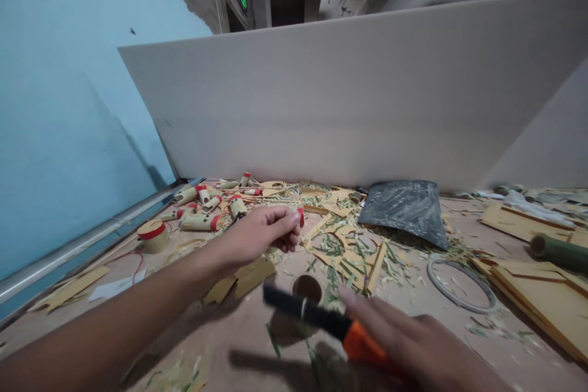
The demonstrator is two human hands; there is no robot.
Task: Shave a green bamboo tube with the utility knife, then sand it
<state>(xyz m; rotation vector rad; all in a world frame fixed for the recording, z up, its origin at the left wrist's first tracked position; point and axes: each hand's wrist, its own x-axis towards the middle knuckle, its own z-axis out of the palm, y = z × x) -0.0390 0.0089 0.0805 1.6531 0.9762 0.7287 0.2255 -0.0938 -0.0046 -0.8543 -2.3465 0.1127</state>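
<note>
Small red piece: we see this small red piece (301,216) at the fingertips of our left hand (269,229), above the middle of the littered work surface (243,331).
Left hand: its fingers are curled in and the thumb presses down, pinching that piece.
Right hand: our right hand (408,337), near and to the right, is clamped on an orange-handled tool (365,343); its dark front end points left. Motion blur hides the edge, so we cannot say what kind of tool it is.
Open tube: between our hands, an open tube (307,289) turns its round mouth up towards us, partly behind the tool; we see no red on it.
Red-ended tubes: far left lies a cluster of red-ended tubes (201,222), several with dark spots; nearer, a wide red-rimmed cylinder (153,236) stands upright. We judge these the further advanced.
Left to do: we judge the open tube plainer than that cluster, and the red piece is in our fingers, so work looks unfinished; one view gives us no share.
Shavings: pale and green shavings (404,263) spread across the middle, beside a dark curved sheet (404,211).
Right side: a grey ring (493,301) lies just beside yellow boards (546,300).
</note>
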